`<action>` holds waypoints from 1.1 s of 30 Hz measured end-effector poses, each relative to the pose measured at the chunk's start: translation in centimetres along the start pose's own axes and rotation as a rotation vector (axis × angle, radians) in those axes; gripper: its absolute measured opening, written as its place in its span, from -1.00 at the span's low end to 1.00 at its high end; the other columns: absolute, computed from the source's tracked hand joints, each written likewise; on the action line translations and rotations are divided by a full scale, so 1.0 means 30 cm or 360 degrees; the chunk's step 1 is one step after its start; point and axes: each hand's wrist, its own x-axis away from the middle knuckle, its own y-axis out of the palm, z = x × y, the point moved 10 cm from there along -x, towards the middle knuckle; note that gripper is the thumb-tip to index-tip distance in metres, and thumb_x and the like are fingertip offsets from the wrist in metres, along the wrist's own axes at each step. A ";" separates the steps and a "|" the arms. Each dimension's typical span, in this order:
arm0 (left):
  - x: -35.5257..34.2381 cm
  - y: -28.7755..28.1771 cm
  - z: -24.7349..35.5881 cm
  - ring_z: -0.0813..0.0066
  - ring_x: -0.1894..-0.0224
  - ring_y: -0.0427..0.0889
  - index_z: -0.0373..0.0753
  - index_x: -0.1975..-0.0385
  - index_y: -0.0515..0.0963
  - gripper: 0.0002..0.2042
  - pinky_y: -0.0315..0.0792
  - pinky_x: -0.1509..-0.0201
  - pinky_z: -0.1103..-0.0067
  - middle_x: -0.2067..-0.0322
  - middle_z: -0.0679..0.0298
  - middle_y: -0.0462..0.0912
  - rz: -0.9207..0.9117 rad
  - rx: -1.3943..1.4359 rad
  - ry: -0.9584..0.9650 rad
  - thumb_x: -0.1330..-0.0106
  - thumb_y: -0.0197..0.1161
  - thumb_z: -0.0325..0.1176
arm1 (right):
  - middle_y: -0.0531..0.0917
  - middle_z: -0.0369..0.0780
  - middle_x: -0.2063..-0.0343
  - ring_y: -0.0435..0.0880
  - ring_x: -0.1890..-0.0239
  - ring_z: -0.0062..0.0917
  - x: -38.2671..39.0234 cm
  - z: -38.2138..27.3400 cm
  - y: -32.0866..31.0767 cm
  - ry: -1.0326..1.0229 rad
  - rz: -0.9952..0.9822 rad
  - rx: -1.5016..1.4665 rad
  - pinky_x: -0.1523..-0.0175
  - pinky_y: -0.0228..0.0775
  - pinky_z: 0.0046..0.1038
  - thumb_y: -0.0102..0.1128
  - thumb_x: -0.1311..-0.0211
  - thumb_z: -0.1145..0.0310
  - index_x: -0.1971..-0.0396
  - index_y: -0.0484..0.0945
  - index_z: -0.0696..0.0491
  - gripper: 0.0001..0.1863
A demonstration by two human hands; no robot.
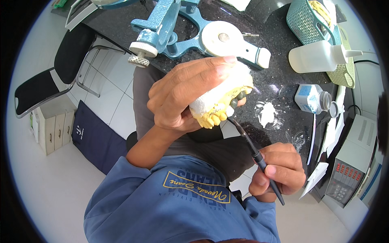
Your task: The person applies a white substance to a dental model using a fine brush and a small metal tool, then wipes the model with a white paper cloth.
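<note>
My left hand (182, 95) is wrapped round a dental model (221, 99) and holds it up over my lap, near the table edge. The model has yellow stone teeth and a white plaster base. A few of its teeth are dark grey, and one beside them is whitish. Between the fingers of my right hand (280, 169) is a slim black-handled brush (256, 153). Its thin dark tip points up at the model's teeth, close to the whitish one; whether it touches, I cannot tell. Just beyond my left hand stands a blue articulator (188, 34) with a white round plate.
On the black speckled table (263, 44) lies a patch of white paste (267, 115). Further right are a squeeze bottle (314, 57), a small open jar (310, 98), its cap (333, 109), a teal basket (304, 24) and a grey device (352, 158). A black chair (73, 52) stands left.
</note>
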 end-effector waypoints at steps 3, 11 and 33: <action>-0.001 0.001 0.002 0.22 0.21 0.70 -0.35 0.14 0.50 -0.53 0.60 0.15 0.46 0.26 0.02 0.67 -0.0019 -0.0015 0.0018 0.08 0.49 -0.36 | 0.55 -0.18 0.57 0.61 0.63 -0.46 -0.003 0.000 0.009 -0.0004 -0.0011 0.0011 0.58 0.56 -0.56 0.32 0.06 0.54 0.39 0.47 0.14 -0.78; -0.002 -0.005 -0.002 0.22 0.20 0.69 -0.35 0.13 0.50 -0.53 0.60 0.14 0.46 0.26 0.03 0.67 -0.0047 0.0004 0.0006 0.06 0.48 -0.35 | 0.55 -0.20 0.59 0.61 0.63 -0.47 -0.004 0.002 0.013 0.0010 -0.0002 0.0039 0.58 0.56 -0.55 0.32 0.04 0.53 0.40 0.47 0.13 -0.79; 0.006 0.002 0.004 0.25 0.22 0.69 -0.33 0.14 0.49 -0.56 0.61 0.19 0.51 0.27 0.03 0.66 0.0003 -0.0016 0.0020 0.04 0.48 -0.39 | 0.55 -0.19 0.57 0.61 0.61 -0.46 0.000 0.005 -0.004 0.0071 0.0006 0.0051 0.56 0.55 -0.54 0.31 0.06 0.53 0.39 0.45 0.12 -0.77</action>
